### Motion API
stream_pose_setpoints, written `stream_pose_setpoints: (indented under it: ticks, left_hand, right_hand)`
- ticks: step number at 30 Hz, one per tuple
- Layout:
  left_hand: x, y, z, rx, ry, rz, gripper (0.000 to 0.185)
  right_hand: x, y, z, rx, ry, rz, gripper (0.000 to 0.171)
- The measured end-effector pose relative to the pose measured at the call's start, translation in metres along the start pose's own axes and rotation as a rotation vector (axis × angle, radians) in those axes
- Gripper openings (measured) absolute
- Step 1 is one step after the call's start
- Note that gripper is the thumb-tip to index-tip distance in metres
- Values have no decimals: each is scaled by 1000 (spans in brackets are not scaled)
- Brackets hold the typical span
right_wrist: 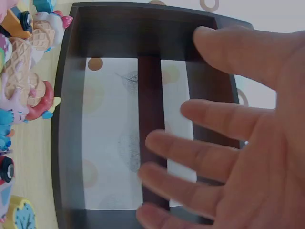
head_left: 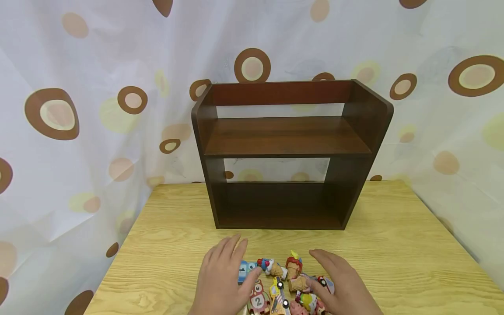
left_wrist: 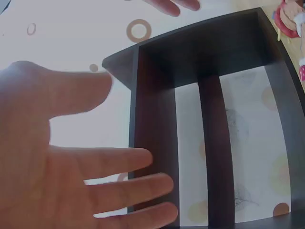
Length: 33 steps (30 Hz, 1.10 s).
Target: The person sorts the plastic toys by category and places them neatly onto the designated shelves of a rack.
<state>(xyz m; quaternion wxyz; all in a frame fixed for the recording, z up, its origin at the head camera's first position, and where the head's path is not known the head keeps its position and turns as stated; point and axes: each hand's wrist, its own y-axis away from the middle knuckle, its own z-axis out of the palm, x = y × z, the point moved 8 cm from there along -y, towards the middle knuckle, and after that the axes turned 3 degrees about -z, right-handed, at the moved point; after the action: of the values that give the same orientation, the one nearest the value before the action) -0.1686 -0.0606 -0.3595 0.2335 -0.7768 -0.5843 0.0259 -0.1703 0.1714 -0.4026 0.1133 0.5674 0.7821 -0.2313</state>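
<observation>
Left fingers (left_wrist: 116, 162) straight, spread before dark shelf (left_wrist: 217, 148); toys (left_wrist: 288, 20) upper right.

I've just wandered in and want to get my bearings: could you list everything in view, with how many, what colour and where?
table: one, light wood, beneath the rest
shelf unit: one, dark brown, towards the table's back
patterned cloth: count unclear, white with brown rings, behind and at the sides
toy marked 1: one, blue, front of table
owl toy marked 2: one, red, front, below the blue one
toy truck: one, mainly yellow, right of the owl
cone figures: at least three, tan with coloured tops, front
pink figure: at least one, pink, at the picture's bottom edge
left hand: one, bare, left of the truck
right hand: one, bare, right of the truck
</observation>
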Motion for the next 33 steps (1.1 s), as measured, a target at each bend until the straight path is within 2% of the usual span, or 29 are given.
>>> stream_pose_setpoints:
  ticks: [2, 4, 7, 10, 15, 18, 22, 27, 33]
  left_hand:
    - [0, 1, -7, 93, 40, 27, 49]
    - [0, 1, -13, 162, 82, 46, 44]
    - [-4, -1, -15, 206, 145, 55, 40]
    - [-12, -6, -8, 169, 231, 16, 37]
    - [-35, -17, 18, 1, 408, -130, 35]
    - [-51, -24, 29, -32, 500, -197, 33]
    - [-75, -31, 41, 13, 585, -266, 26]
    - [-104, -39, 52, 102, 650, -352, 22]
    - [-132, -54, 57, 233, 601, -453, 24]
  right_hand:
    - [3, 0, 0, -23, -67, 43, 52]
    - [4, 0, -2, -11, -101, 65, 49]
    - [5, 1, -8, 46, -140, 60, 45]
    - [7, 3, -12, 96, -149, 51, 42]
    - [12, 4, -15, 109, -152, 66, 40]
    - [17, 4, -14, 106, -150, 87, 40]
    - [23, 6, -13, 116, -154, 107, 40]
    - [28, 6, -10, 112, -175, 113, 38]
    - [32, 7, -1, 59, -213, 146, 38]
